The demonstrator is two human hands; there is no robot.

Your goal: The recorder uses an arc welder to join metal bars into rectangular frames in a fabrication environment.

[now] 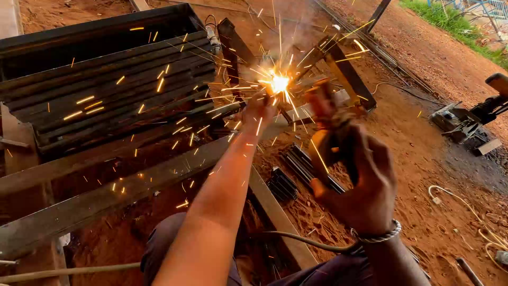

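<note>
My right hand is closed around an orange-handled welding electrode holder, which points up and to the left. A bright arc burns at its tip and throws sparks over a steel frame. My left arm reaches forward, with my left hand right below the arc, against the long steel bar. Glare hides its fingers, so its grip is unclear. A metal bracelet circles my right wrist.
A stack of dark steel tubes lies to the left. Short black metal pieces rest on the red dirt. A grey cable runs to the holder. A cutting machine and a white cord are at right.
</note>
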